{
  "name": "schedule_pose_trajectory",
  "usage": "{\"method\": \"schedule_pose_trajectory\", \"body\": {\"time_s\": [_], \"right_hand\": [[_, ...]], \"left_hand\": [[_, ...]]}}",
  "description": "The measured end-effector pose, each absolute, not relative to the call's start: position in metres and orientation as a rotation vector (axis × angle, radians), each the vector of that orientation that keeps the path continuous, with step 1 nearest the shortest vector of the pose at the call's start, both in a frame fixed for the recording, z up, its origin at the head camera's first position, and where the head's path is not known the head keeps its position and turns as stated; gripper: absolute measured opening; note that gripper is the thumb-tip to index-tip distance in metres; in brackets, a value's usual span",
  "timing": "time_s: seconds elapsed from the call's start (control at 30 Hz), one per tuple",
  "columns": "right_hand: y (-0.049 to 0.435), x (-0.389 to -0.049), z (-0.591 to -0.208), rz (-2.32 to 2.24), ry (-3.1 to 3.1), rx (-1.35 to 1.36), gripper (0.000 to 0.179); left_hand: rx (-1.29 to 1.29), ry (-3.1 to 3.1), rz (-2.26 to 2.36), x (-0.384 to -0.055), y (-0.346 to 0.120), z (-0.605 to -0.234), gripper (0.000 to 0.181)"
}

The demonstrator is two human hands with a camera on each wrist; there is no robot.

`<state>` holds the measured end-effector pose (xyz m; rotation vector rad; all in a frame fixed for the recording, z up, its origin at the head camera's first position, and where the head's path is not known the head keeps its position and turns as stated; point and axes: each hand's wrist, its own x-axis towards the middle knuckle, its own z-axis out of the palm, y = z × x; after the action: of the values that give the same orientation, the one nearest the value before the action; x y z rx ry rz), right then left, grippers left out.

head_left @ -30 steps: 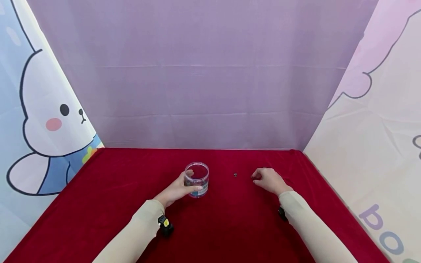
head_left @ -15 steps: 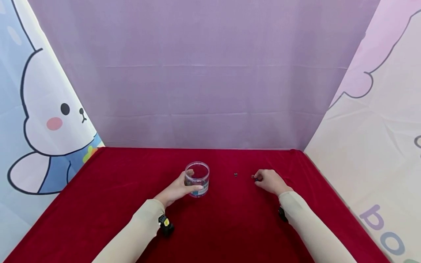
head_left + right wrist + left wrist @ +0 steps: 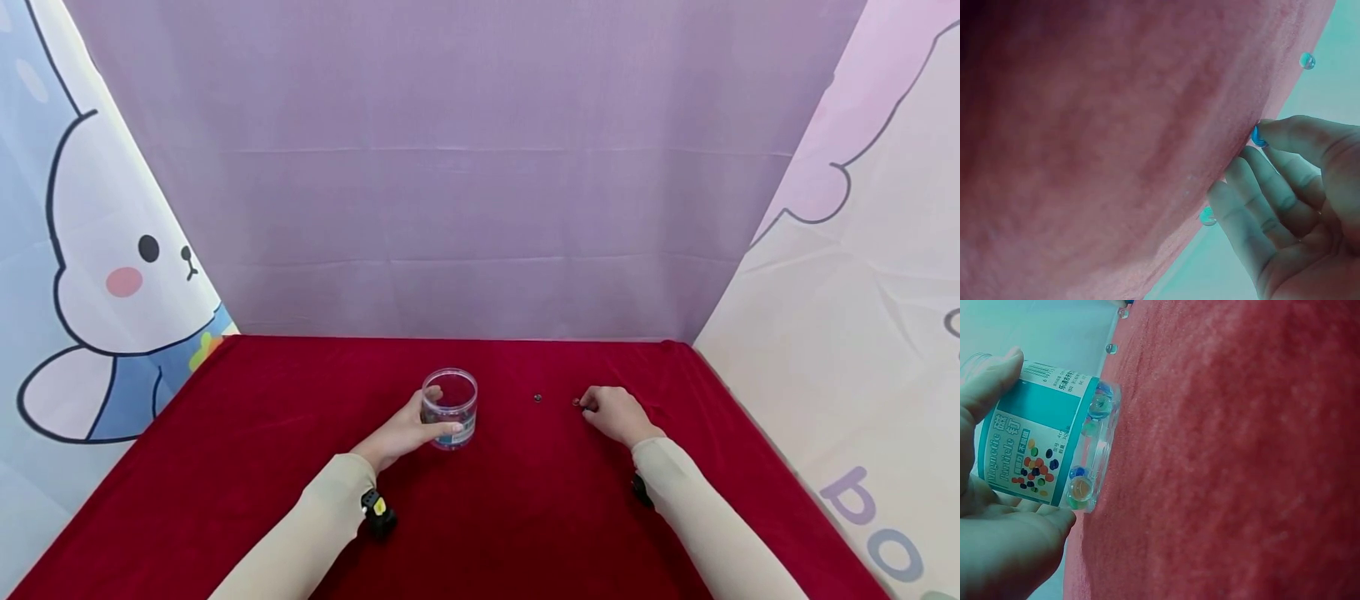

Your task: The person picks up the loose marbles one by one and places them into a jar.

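Note:
My left hand [image 3: 405,432] grips a clear plastic jar [image 3: 450,408] without a lid, thumb across its near side. Its teal-and-white label [image 3: 1038,406] pictures coloured beads, and several glass marbles [image 3: 1080,486] lie in the bottom. To the right, my right hand [image 3: 618,414] is low at the red cloth. Its thumb and a finger pinch a blue marble [image 3: 1259,136], seen best in the right wrist view. Just left of those fingertips sits a reddish marble [image 3: 576,402]. A dark-looking marble [image 3: 537,398] lies between jar and right hand.
Red cloth [image 3: 480,517] covers the table. A plain purple curtain [image 3: 465,183] hangs behind it, with printed cartoon sheets [image 3: 112,208] at the sides. In the right wrist view, a clear marble [image 3: 1208,215] shows by the outermost finger.
My right hand has shifted slightly right, uncovering the reddish marble. A blue marble came into sight at its fingertips, which now hide more of it. The left hand and jar stay nearly still.

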<state>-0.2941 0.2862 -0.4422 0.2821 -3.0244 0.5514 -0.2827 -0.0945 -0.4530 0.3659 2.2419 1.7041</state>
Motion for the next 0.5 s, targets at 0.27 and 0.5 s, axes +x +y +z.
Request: {"method": "schedule_pose_trajectory", "body": {"time_s": [0.27, 0.5], "right_hand": [[0.2878, -0.2954, -0.4439, 0.539, -3.016, 0.278, 0.01], [0.2895, -0.2957, -0.443, 0.592, -3.015, 0.302, 0.009]], "left_hand": [[0.367, 2.24, 1.711, -0.2823, -0.0944, -0.4527, 0.094], [0.368, 2.237, 1.711, -0.2805, -0.0943, -0.4501, 0.094]]}}
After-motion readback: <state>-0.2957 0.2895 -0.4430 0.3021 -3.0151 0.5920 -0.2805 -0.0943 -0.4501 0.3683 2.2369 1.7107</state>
